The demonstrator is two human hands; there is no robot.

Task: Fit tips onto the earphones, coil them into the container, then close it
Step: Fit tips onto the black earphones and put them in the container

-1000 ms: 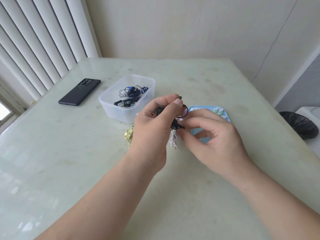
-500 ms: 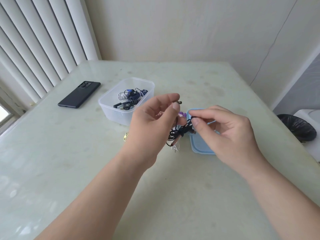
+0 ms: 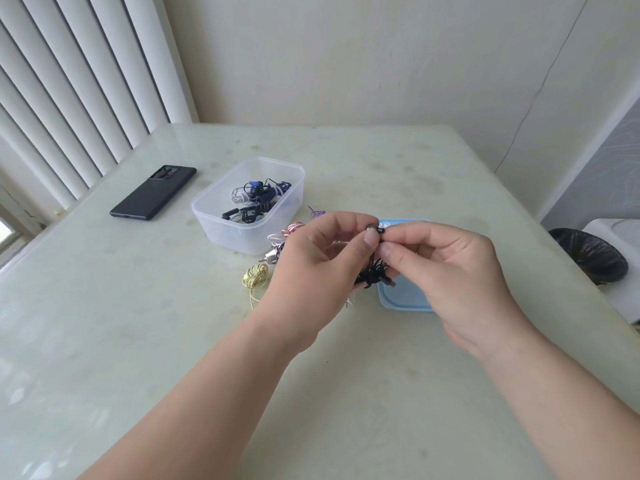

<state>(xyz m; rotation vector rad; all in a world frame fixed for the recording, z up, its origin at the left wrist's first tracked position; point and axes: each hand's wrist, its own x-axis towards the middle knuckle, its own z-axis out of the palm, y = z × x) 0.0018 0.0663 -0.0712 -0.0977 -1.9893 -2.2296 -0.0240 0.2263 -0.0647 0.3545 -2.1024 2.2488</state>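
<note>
Left hand (image 3: pixel 318 271) pinching black earphones (image 3: pixel 372 276), right hand (image 3: pixel 460 271) pinching them too, both above table (image 3: pixel 138 323)

The right hand (image 3: pixel 450 271) is no longer down at the black cord bundle (image 3: pixel 372 273), which it pinched half a second ago. Its thumb and forefinger now pinch at the earbud (image 3: pixel 375 230) up top, meeting the left hand (image 3: pixel 322 268) and its grip there. The bundle, drawn sideways between the hands before, now hangs beneath them over the near-left part of the blue lid (image 3: pixel 401 296). A second ago the right hand hid most of that lid. More of the yellow coil (image 3: pixel 256 276) now shows left of the left hand, and a pink coil (image 3: pixel 292 228) now shows beyond it.
</note>
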